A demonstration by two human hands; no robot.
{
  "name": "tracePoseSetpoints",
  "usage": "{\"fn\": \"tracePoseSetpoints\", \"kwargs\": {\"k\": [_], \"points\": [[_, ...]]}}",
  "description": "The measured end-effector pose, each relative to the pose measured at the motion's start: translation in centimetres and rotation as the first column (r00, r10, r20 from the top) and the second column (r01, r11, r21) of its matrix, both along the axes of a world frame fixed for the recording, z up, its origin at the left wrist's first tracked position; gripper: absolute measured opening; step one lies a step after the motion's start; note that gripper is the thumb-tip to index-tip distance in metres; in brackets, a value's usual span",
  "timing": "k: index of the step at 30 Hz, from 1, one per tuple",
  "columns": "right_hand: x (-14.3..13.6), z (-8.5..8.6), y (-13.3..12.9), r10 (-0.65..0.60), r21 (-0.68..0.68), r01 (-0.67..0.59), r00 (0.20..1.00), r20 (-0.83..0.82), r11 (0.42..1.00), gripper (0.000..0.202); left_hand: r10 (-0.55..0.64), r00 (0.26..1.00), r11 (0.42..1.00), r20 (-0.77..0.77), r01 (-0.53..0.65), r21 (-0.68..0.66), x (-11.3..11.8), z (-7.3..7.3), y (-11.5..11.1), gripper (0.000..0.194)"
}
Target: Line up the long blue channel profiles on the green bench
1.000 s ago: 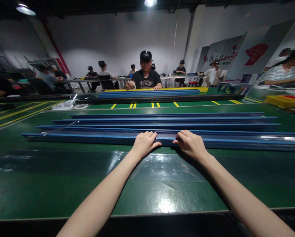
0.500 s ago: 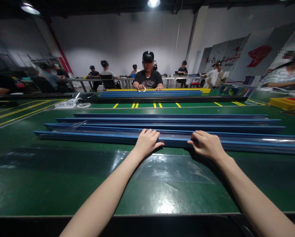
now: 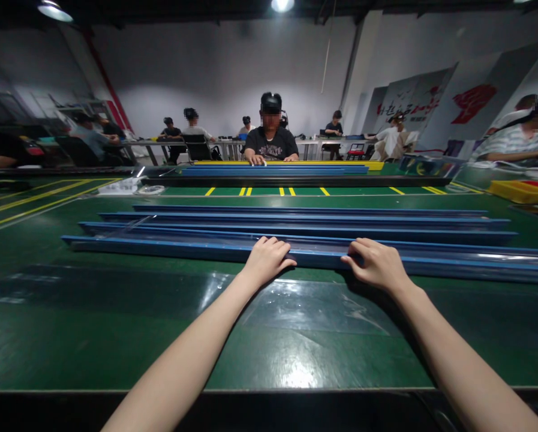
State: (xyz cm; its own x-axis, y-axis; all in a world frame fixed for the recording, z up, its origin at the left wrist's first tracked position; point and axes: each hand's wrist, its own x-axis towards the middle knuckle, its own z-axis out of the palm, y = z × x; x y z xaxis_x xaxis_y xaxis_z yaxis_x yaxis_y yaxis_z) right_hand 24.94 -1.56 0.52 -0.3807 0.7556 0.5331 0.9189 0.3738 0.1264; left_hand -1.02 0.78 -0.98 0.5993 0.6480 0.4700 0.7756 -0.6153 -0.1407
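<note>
A long blue channel strip [image 3: 161, 247] lies across the green table in front of me, its raised edges running left to right. My left hand [image 3: 269, 259] is closed over its near edge, fingers curled inside the channel and thumb on the front. A short way to the right, my right hand [image 3: 377, 263] grips the same edge, its fingers bent and thumb in front. The undersides of both grips are hidden. Just behind are more blue channel strips [image 3: 448, 234], roughly parallel. A clear plastic sheet [image 3: 313, 306] lies flat between my forearms.
Beyond the blue strips runs a long black strip [image 3: 295, 181], with yellow tape marks on the table [image 3: 233, 360]. A person [image 3: 271, 144] sits opposite, hands at other blue and yellow strips. A yellow tray [image 3: 520, 192] stands at right, a white bundle [image 3: 120, 186] at left.
My hands keep the same hold and have barely moved. The far ends of the strips shift very slightly in view. The person opposite has moved a hand a little.
</note>
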Motion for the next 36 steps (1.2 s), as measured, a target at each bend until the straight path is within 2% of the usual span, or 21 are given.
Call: {"fn": "tracePoseSetpoints", "kwargs": {"k": [12, 36], "points": [[-0.06, 0.06, 0.04, -0.019, -0.047, 0.019, 1.0, -0.001, 0.999, 0.028, 0.048, 0.998, 0.998, -0.032, -0.046, 0.037, 0.12, 0.05, 0.12, 0.037], [0.09, -0.1, 0.14, -0.017, -0.054, 0.017, 1.0, -0.005, 0.998, 0.028, 0.046, 0.998, 0.998, -0.044, -0.044, 0.035, 0.04, 0.05, 0.47, 0.039]]}}
